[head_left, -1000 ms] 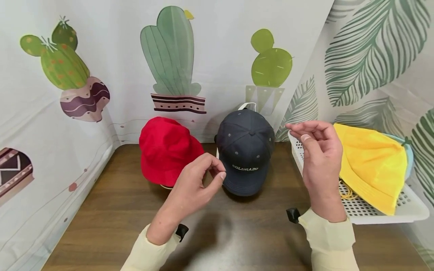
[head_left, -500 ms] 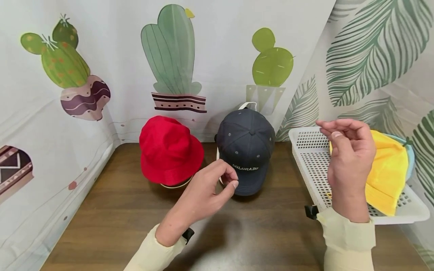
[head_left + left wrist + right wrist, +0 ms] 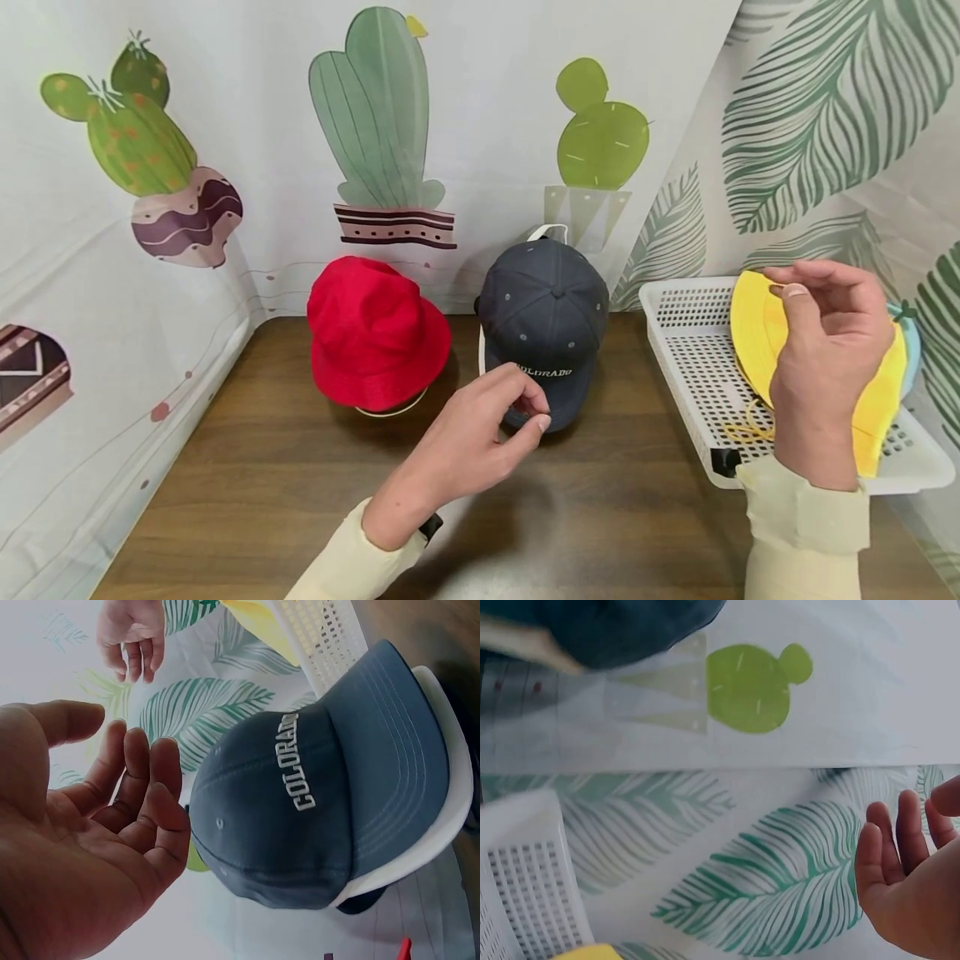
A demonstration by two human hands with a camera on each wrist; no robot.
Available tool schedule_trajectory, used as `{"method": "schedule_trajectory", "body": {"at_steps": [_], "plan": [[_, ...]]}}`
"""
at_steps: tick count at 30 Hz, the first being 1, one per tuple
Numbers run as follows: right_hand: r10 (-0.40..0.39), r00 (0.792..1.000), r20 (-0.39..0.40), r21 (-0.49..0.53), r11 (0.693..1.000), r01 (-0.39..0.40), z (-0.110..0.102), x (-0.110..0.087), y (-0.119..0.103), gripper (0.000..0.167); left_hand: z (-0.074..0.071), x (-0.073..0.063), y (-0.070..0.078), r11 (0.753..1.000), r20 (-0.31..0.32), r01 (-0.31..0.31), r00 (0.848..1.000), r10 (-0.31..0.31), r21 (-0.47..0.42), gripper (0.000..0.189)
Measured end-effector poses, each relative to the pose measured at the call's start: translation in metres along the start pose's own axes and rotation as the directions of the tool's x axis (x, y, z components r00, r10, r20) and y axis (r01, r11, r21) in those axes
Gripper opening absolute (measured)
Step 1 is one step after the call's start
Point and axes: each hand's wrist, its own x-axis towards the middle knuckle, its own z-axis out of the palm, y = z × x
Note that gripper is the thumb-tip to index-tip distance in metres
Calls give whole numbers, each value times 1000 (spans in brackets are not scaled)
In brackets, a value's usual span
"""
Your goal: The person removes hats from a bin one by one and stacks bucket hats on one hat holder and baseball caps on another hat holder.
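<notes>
My left hand [image 3: 480, 433] hovers in front of the navy baseball cap [image 3: 551, 308], holding nothing, its fingers loosely bent. In the left wrist view that cap, lettered COLORADO, is close beside the fingers but apart from them. To its left a red bucket hat [image 3: 375, 333] sits on a stand mostly hidden beneath it. My right hand [image 3: 832, 358] is above the yellow hat [image 3: 757, 325], which lies in a white perforated basket [image 3: 678, 400]. Its fingers are loosely bent with nothing between them. The hand and forearm cover part of the yellow hat.
A light blue hat [image 3: 912, 350] shows behind the yellow one in the basket, and a yellow cord [image 3: 746, 432] lies on the basket's floor. The wooden table [image 3: 300, 492] runs back to fabric walls printed with cacti and leaves.
My right hand has moved right, from beside the basket's left edge to over the yellow hat. My left hand has shifted a little right and toward me. The hats stay in place.
</notes>
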Motion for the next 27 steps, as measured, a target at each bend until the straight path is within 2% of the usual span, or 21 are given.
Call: {"method": "schedule_trajectory", "body": {"at_steps": [5,8,10,13,18,22,25,27], "plan": [[-72,997,-35,-159,985,65,-8,6,0,14,11,7,6,999,2,-40,999,40,-10,9],[-115,993,-39,-322,942,97,-11,8,-3,15,20,9,9,998,7,-66,998,66,-7,10],[-153,988,-27,-464,877,123,-13,9,-6,17,25,10,10,997,16,-81,997,81,0,10],[-194,981,-14,-593,791,148,-17,11,-8,19,32,11,11,995,34,-98,995,98,12,11],[-227,974,11,-726,668,164,-31,14,-6,21,42,17,14,991,47,-128,991,126,38,11],[-244,969,44,-824,540,173,-48,19,3,23,48,21,16,989,60,-143,988,140,49,12],[-239,970,41,-877,457,149,-61,23,10,26,52,23,18,987,65,-152,987,149,46,12],[-219,975,29,-902,414,119,-69,26,14,28,55,25,19,986,64,-159,986,155,53,12]]}}
